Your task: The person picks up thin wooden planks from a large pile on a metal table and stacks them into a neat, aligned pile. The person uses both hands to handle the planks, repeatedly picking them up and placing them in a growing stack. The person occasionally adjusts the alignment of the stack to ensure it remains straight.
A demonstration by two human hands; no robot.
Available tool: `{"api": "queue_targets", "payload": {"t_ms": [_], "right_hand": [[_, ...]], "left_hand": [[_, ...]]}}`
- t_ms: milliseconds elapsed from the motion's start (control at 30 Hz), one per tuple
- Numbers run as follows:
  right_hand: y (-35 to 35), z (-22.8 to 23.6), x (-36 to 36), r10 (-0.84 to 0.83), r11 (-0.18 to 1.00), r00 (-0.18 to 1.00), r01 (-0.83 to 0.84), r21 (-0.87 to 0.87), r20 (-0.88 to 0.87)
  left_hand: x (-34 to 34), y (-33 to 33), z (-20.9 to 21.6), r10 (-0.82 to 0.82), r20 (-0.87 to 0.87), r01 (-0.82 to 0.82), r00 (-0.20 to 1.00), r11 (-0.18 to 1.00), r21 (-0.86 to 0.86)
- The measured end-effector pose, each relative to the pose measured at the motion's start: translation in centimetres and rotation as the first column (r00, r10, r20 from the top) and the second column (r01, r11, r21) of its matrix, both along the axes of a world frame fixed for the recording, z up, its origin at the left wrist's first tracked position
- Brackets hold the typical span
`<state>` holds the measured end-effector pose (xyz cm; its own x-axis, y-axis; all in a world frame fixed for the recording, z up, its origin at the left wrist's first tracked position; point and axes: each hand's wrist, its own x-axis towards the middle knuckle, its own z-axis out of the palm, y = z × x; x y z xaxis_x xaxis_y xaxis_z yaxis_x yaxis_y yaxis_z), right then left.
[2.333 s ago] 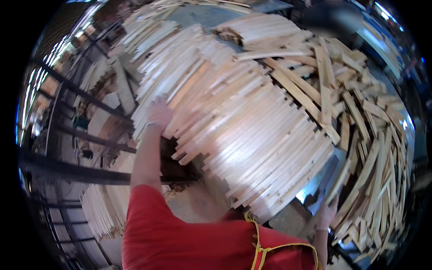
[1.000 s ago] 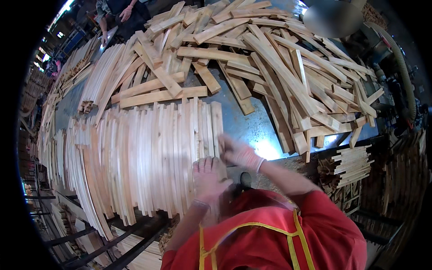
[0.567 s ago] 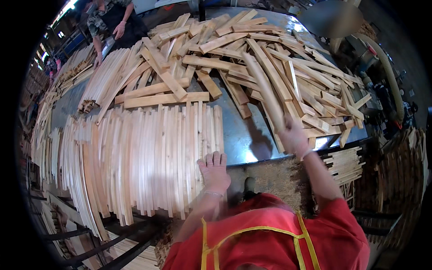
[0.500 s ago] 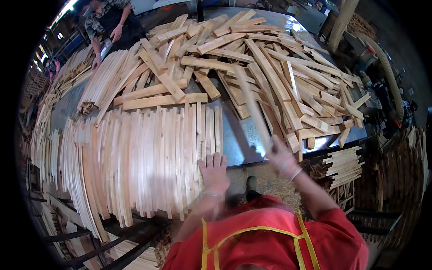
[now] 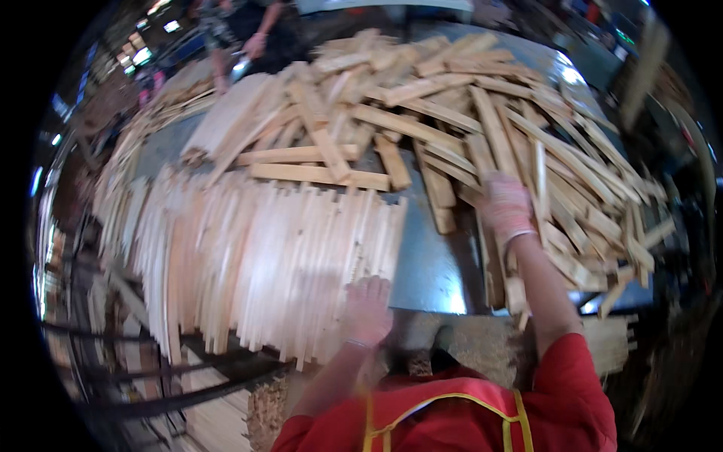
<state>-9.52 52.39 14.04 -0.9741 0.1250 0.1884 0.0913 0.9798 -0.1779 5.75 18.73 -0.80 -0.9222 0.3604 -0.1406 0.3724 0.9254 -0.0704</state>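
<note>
Many boards (image 5: 407,128), table (image 5: 429,264) beneath, right hand (image 5: 506,207) over them

Motion blur softens the whole view, smearing the row of wood strips (image 5: 301,264) and the left hand (image 5: 369,310). White glare sits at the near edge of the metal tabletop (image 5: 428,260) and near its far right corner; the fisheye periphery bends into black.

Right hand (image 5: 506,203) at jumbled wooden boards (image 5: 494,129)
</note>
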Motion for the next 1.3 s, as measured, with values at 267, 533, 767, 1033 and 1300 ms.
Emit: {"api": "queue_targets", "payload": {"t_ms": [267,533,767,1033,1300], "right_hand": [[19.1,-3.4,-5.5,-0.189,0.966,0.961,0.219,-0.136,0.202],[8.9,-8.9,9.1,-0.051,0.452,0.987,0.162,-0.877,0.155],[-14.3,-15.5,25.4,0.188,0.388,0.941,0.191,-0.902,0.281],[-5.1,-10.6,9.0,0.155,0.958,0.963,-0.093,-0.271,0.219],[2.0,-9.3,6.3,-0.261,0.890,0.953,0.300,-0.344,0.156]], "left_hand": [[-0.7,0.7,2.5,-0.009,0.001,0.009,1.000,0.994,0.109],[0.4,0.0,-5.8,-0.002,-0.147,0.011,0.989,0.998,0.063],[-1.6,2.0,2.2,-0.018,0.037,0.012,0.999,0.987,0.159],[-1.1,3.5,4.9,0.004,0.141,-0.003,0.990,1.000,-0.007],[-0.6,3.2,1.0,0.023,-0.033,-0.021,0.999,0.998,0.053]]}}
